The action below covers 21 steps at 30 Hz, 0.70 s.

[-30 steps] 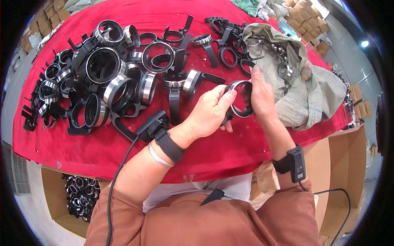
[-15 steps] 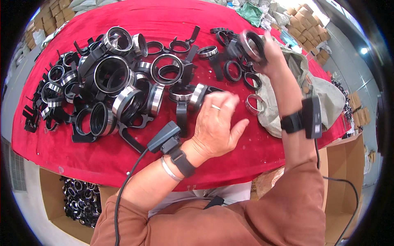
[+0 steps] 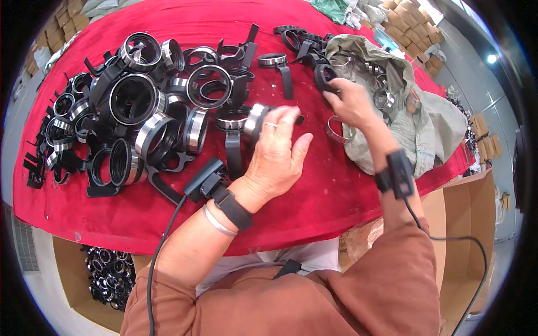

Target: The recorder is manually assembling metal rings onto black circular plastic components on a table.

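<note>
My right hand [image 3: 352, 102] is closed on the edge of a black ring [image 3: 324, 77], at the mouth of a pale woven sack. A thin silver ring [image 3: 338, 130] lies just below that hand. My left hand [image 3: 276, 155] hovers over the red cloth with its thumb spread and its fingers stretched, holding nothing. Its fingertips are close to a black ring with a silver band [image 3: 256, 120]; whether they touch it cannot be made out. Left of it is a big pile of black-and-silver rings [image 3: 134, 99], several with black handles.
A red cloth [image 3: 314, 196] covers the table. The woven sack [image 3: 412, 126] holds loose silver rings. More black parts [image 3: 291, 39] lie at the back. Cardboard boxes stand below, one with rings [image 3: 109, 277] at left, another [image 3: 471, 213] at right. Cables hang from both wrist devices.
My right hand has come down and inward from a raised ring to the black ring by the sack, uncovering the sack's mouth. My left hand stays open near the pile.
</note>
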Motion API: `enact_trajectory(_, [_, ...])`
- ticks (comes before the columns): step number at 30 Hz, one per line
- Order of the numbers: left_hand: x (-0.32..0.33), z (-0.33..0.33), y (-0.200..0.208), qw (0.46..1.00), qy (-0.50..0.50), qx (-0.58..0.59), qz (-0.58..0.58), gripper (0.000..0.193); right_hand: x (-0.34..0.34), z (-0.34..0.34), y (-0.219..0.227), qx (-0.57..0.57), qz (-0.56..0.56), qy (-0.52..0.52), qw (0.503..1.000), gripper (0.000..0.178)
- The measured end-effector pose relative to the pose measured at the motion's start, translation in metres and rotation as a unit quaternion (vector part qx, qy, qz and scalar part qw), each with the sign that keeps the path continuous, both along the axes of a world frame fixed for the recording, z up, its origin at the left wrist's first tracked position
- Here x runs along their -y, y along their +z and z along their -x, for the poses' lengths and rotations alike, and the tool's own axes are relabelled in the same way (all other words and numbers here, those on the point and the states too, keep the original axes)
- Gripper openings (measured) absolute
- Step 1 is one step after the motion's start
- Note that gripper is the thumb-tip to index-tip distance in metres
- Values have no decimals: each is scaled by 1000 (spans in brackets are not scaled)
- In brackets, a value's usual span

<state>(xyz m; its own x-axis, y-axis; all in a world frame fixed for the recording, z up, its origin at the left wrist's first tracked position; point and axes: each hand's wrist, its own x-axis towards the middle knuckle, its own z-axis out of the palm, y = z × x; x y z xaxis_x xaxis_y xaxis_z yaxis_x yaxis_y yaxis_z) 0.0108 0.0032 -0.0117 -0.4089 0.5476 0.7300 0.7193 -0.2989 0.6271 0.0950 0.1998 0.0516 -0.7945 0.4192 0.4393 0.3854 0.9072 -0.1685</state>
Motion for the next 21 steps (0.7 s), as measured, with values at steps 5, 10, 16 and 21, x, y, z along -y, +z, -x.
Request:
enact_trajectory(5, [0,2,8,991,76,-112,13,72,53,-57,18,68,-56,162,983,17])
enact_trajectory(10, [6,-3,6,962,-80,-63,254,48,81,-79,12,-51,81,220,971,28])
enact_trajectory(16, [3,1,16,912,-158,357,125,19,34,-86,-6,-47,109,26,993,18])
enact_trajectory(21, [-5,-7,7,832,-281,478,30,21,55,-75,-22,-54,281,-34,958,17])
